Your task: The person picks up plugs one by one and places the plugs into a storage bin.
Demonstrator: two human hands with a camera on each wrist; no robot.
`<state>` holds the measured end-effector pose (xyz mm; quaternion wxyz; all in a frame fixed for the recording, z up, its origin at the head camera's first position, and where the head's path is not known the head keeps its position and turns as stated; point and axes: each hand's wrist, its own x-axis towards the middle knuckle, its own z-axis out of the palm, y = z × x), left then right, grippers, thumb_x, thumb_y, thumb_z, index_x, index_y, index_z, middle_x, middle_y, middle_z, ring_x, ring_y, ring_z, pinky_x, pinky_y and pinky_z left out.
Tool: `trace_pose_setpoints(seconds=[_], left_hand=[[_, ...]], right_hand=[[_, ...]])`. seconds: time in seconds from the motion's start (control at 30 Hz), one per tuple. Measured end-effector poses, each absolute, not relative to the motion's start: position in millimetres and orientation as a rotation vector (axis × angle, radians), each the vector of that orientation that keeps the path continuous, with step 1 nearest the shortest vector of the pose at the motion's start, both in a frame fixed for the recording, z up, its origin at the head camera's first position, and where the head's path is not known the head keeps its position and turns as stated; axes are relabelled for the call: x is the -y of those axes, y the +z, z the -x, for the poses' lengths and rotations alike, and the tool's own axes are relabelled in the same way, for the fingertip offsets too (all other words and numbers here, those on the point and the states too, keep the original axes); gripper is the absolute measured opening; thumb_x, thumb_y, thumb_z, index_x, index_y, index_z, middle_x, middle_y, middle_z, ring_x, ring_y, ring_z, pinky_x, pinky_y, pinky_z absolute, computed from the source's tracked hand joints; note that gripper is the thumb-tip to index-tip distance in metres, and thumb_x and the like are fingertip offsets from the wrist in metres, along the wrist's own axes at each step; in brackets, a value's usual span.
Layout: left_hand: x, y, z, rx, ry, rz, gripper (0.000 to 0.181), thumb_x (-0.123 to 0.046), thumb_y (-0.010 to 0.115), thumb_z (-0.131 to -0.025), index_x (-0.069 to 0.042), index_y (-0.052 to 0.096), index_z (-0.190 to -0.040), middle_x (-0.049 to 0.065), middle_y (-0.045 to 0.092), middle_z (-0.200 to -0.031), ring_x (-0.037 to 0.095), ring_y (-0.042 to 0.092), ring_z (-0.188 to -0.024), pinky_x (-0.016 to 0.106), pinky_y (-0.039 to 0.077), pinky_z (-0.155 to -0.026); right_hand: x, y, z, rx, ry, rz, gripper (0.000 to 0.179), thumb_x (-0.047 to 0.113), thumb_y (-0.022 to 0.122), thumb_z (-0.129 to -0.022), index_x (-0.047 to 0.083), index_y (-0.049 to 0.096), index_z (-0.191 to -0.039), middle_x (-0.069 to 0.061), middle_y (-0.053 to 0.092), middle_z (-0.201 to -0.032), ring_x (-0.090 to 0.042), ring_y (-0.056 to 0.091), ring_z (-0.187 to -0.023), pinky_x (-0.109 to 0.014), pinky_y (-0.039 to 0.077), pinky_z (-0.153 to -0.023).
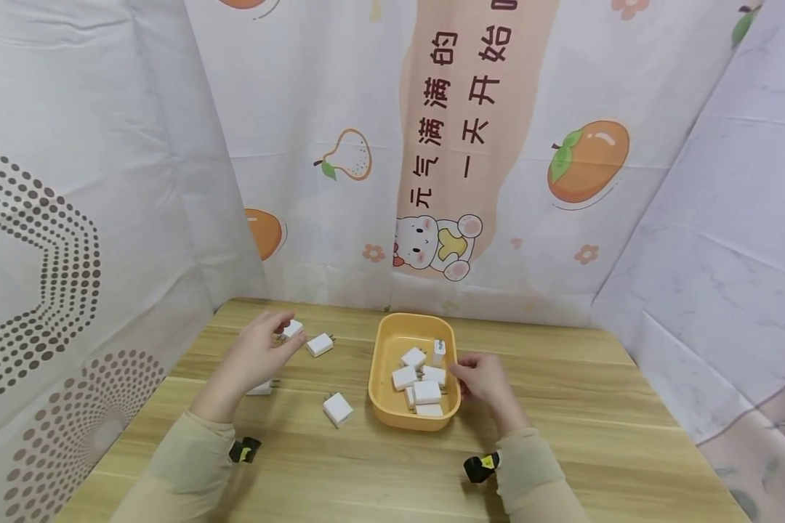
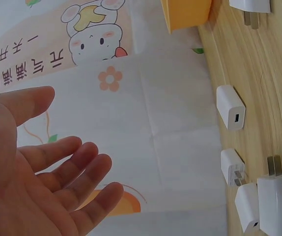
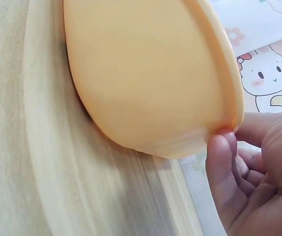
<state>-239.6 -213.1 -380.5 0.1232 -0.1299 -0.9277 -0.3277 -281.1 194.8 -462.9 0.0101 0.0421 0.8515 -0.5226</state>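
My left hand (image 1: 259,354) hovers over the left of the table with its fingers loosely bent and nothing in them, as the left wrist view also shows. Just beyond its fingertips lies a white USB charger plug (image 1: 294,329); a second charger plug (image 1: 320,344) is right beside that one. On the right, my right hand (image 1: 486,379) pinches the rim of an orange-yellow plastic bin (image 3: 146,73) between thumb and fingers. Inside the bin, several white charger plugs (image 1: 427,392) lie in a loose heap, one standing on end near the right wall.
Another charger plug (image 1: 338,409) lies left of the bin, and one more (image 1: 259,389) is partly hidden by the left forearm. The wooden table (image 1: 549,436) ends at a printed cloth curtain (image 1: 340,240) behind, with cloth hanging at both sides.
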Motion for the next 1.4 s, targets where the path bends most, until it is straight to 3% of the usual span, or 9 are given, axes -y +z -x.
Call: trace_pose_setpoints(seconds=[0.33,0.73,1.07,1.23,1.4], left_hand=[[225.8,-368.7,249.8,2.798,-0.835,0.383,0.056,-0.032,0.066,-0.1,0.008,0.056,-0.137,0.024,0.058,-0.129,0.044,0.057,-0.118,0.059,0.047,-0.096],[259.2,-340.2,261.5,2.958,-0.585,0.64,0.064,-0.039,0.073,-0.093,0.006,0.059,-0.137,0.028,0.055,-0.137,0.048,0.051,-0.126,0.062,0.042,-0.102],[276.9,-325.1,265.7,3.05,-0.387,0.767,0.073,-0.03,0.089,-0.073,-0.007,0.062,-0.137,0.016,0.058,-0.134,0.04,0.056,-0.121,0.058,0.046,-0.098],[277.8,-329.4,266.5,3.1,-0.411,0.759,0.071,-0.029,0.089,-0.076,-0.007,0.062,-0.138,0.016,0.057,-0.136,0.039,0.057,-0.121,0.058,0.046,-0.097],[276.1,-344.6,270.4,3.126,-0.441,0.789,0.068,-0.029,0.088,-0.079,-0.004,0.062,-0.136,0.024,0.053,-0.142,0.047,0.049,-0.13,0.062,0.04,-0.104]], right_hand=[[-194.2,-465.0,280.8,-2.643,-1.653,-0.097,0.015,0.007,0.069,-0.095,-0.007,0.073,-0.098,-0.01,0.064,-0.067,-0.015,0.059,-0.054,-0.034,0.056,-0.051],[-193.5,-462.1,278.6,-2.649,-1.639,-0.101,0.015,0.008,0.07,-0.095,-0.006,0.072,-0.097,-0.01,0.064,-0.069,-0.015,0.059,-0.055,-0.037,0.058,-0.055],[-193.8,-462.8,278.8,-2.671,-1.621,-0.085,0.015,0.009,0.07,-0.095,-0.006,0.073,-0.096,-0.011,0.065,-0.069,-0.016,0.06,-0.055,-0.039,0.058,-0.055],[-194.1,-463.4,279.1,-2.651,-1.649,-0.087,0.014,0.007,0.07,-0.094,-0.006,0.073,-0.096,-0.013,0.066,-0.07,-0.015,0.06,-0.055,-0.038,0.058,-0.055],[-193.3,-463.0,279.4,-2.646,-1.653,-0.099,0.014,0.008,0.07,-0.095,-0.006,0.073,-0.097,-0.013,0.066,-0.071,-0.015,0.06,-0.055,-0.037,0.058,-0.054]])
